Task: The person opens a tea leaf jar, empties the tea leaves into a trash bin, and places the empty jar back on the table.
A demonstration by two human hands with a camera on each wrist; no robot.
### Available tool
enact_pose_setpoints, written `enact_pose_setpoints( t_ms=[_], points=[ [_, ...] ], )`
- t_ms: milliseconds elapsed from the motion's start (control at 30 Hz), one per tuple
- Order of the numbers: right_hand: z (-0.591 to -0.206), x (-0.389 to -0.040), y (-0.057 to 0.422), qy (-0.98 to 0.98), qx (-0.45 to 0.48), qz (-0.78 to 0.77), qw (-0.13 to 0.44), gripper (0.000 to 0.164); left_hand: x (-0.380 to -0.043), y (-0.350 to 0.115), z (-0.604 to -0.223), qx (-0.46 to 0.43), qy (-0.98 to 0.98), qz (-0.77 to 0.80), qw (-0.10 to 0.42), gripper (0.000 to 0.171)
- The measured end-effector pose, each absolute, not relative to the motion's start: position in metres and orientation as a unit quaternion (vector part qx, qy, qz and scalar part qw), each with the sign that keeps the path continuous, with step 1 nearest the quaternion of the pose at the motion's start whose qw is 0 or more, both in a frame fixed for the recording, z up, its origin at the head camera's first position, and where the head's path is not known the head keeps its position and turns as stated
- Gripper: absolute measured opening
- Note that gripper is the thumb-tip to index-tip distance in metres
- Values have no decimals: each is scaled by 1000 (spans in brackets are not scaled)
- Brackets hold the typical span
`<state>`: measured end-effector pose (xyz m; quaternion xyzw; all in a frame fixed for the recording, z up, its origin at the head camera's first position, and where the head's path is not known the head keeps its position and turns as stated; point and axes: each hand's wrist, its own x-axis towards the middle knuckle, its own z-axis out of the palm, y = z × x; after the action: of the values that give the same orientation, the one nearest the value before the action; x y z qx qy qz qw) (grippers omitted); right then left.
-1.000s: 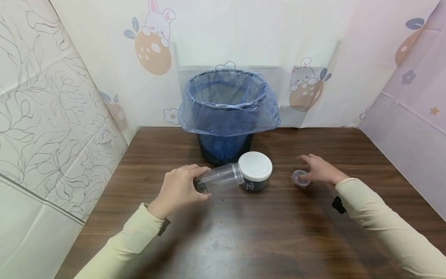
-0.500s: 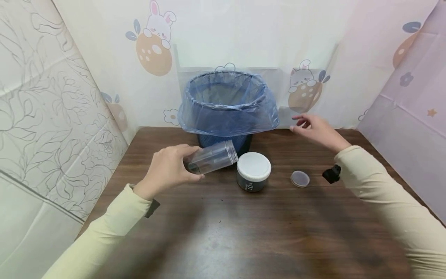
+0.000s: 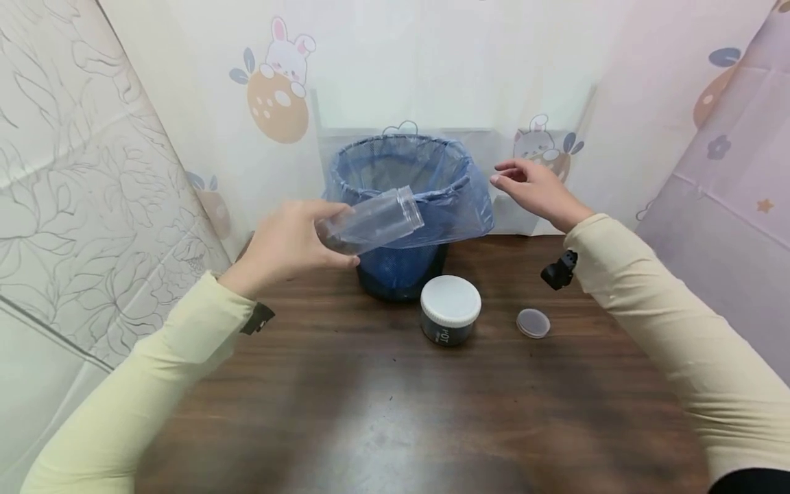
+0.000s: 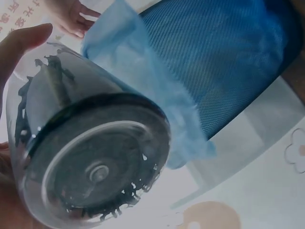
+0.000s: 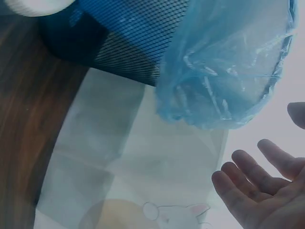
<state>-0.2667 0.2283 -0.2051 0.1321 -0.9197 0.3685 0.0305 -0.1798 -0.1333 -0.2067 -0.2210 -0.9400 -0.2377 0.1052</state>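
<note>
Left wrist view shows what the head view hides: the round base of the clear jar (image 4: 97, 169), with a small raised ring at its centre and ragged dark patches along its edge; whether these are contents or reflections, I cannot tell. From the head view, the left grip (image 3: 286, 237) is clamped around the jar's closed end, thumb and fingers on opposite sides. The jar is held off the desk (image 3: 345, 391), tilted, its ribbed, uncapped mouth pointing right and overlapping the bin's near rim; contact with the bin is unclear. Its wall is smooth, glossy and cylindrical.

The right grip (image 3: 537, 189) is empty beside the bin, fingers slightly bent; the right wrist view shows its fingertips apart from the thumb.

Between them stands the dark mesh bin (image 3: 398, 274), round and tapering, with a thin, crinkled blue liner (image 3: 459, 219) folded over its rim. Nearer on the wood-grained desk sits a squat dark tub (image 3: 449, 334) with pale lettering and a white lid (image 3: 450, 300). A translucent disc (image 3: 533, 323) lies flat to its right.
</note>
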Motion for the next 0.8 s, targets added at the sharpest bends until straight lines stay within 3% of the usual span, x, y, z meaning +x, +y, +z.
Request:
enact_pose_setpoints(
  t_ms=[167,567,800],
  points=[
    [-194,-277,218,-916,129,379,20,65,-196,-128,-184,-207,-944,-240,88,69],
    [-189,-303,189,-914,130,385,-6,70,-234,-129,-148,-167,-965,-165,116,76],
    [-196,-313,174,-904,110,413,-17,70,-255,-127,-145,-177,-968,-131,119,68]
  ],
)
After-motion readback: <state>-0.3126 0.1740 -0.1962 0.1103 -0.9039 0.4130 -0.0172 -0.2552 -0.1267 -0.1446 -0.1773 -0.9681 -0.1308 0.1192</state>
